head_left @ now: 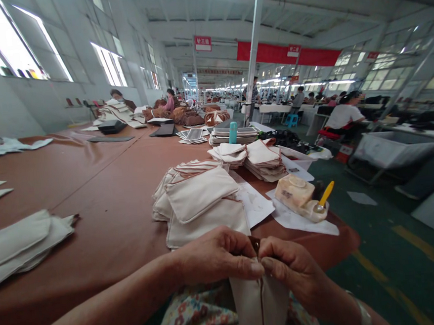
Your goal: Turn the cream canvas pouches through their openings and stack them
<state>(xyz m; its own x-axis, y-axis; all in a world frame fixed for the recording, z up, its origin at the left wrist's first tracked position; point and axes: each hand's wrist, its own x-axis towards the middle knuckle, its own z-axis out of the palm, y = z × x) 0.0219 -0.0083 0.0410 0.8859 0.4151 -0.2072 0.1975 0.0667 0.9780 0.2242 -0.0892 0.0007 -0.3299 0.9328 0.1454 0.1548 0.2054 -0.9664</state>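
Note:
My left hand (223, 256) and my right hand (293, 261) meet low in the middle, both pinching the top of a cream fabric piece (245, 306). This piece hangs down over my floral-patterned lap (194, 312), with a dark line running down its middle. Between my fingertips shows a bit of brown material with a small metal-coloured spot, perhaps a zipper end; I cannot tell for sure. Just beyond my hands lies a pile of cream fabric panels (204, 193) with brown edges.
A brown-covered table (107, 190) spreads ahead and left. Cream pieces (22, 240) lie at left. Farther back are smaller cream stacks (263, 154) and a teal bottle (233, 132). At the right corner, a stained container (295, 191) stands beside a yellow-handled brush (326, 194). Other people sit farther off.

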